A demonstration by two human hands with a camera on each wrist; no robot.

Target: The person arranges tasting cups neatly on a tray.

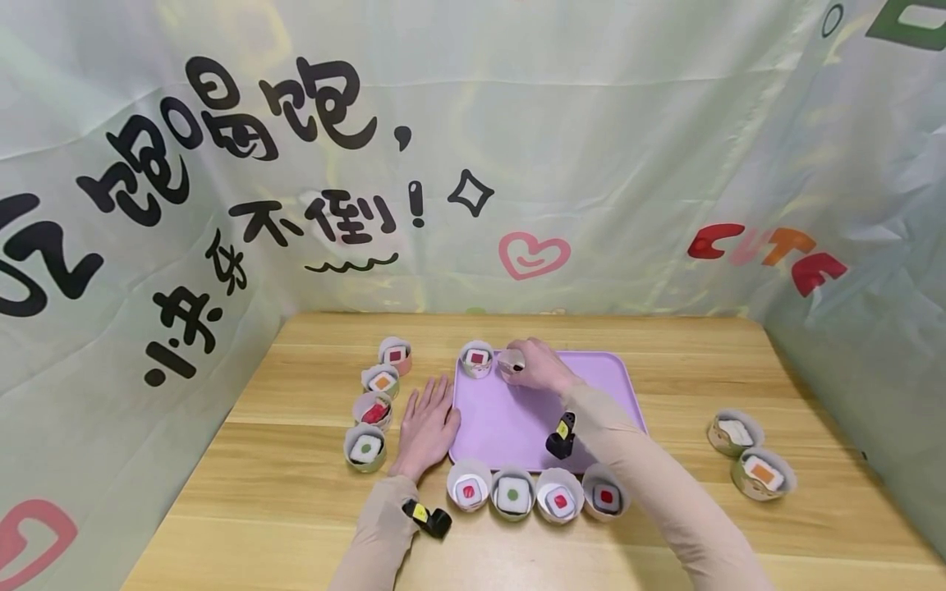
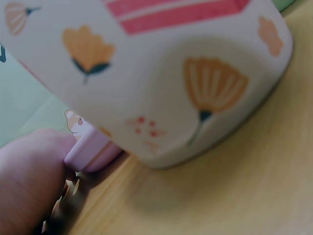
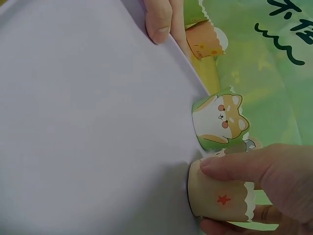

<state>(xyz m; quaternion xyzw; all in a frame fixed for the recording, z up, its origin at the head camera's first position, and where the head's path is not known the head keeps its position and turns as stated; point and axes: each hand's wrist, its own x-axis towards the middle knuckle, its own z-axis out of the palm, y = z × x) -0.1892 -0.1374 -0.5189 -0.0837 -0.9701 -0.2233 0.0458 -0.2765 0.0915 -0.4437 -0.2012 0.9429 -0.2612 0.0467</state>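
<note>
My right hand [image 1: 544, 367] grips a small cream paper cup [image 3: 222, 193] with a red star, thumb on one side and fingers on the other. The cup is at the back left of the purple tray [image 1: 502, 419]. Right beside it on the tray is a green paper cup [image 3: 220, 118] with a dog face, holding a white piece with a dark red square. My left hand [image 1: 429, 431] lies on the table with fingers extended, its thumb along the tray's left edge. A white flower-patterned cup [image 2: 161, 83] looms close in the left wrist view.
Several filled paper cups [image 1: 365, 448] form a column left of my left hand. More cups [image 1: 513, 494] line up along the tray's front edge. Two cups [image 1: 763, 474] stand far right on the wooden table [image 1: 695, 353]. A printed cloth [image 1: 591, 148] hangs behind and at the sides.
</note>
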